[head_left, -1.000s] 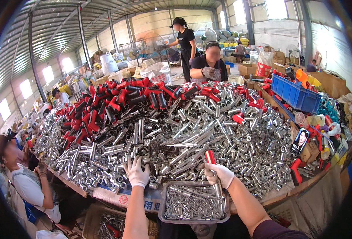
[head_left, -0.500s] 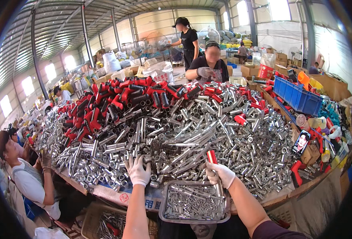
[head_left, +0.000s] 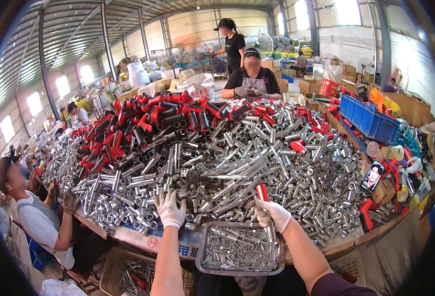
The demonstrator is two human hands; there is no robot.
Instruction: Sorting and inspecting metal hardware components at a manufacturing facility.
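My left hand (head_left: 171, 211), in a white glove, lies with its fingers spread at the near edge of a big heap of loose silver metal sleeves and rods (head_left: 143, 192). Its fingertips rest against the metal parts. My right hand (head_left: 275, 216), also gloved, is closed round an upright metal tube with a red upper part (head_left: 262, 193). The tube's silver lower end shows below the fist, over the right side of a grey plastic tray (head_left: 202, 254). Many small metal pins and rods (head_left: 234, 252) fill that tray, which stands at the table edge between my forearms.
Red-and-black handles (head_left: 143, 123) are piled at the back of the heap. To the right are a blue crate (head_left: 367, 117) and a lit phone (head_left: 371, 177). One co-worker (head_left: 252, 81) sits opposite; another (head_left: 40, 212) is at the left. A bin (head_left: 111, 269) stands below.
My hands and the red and silver tube stay nearly still. The co-worker opposite has straightened and lowered both hands toward the heap. The co-worker at the left has shifted their head and hands.
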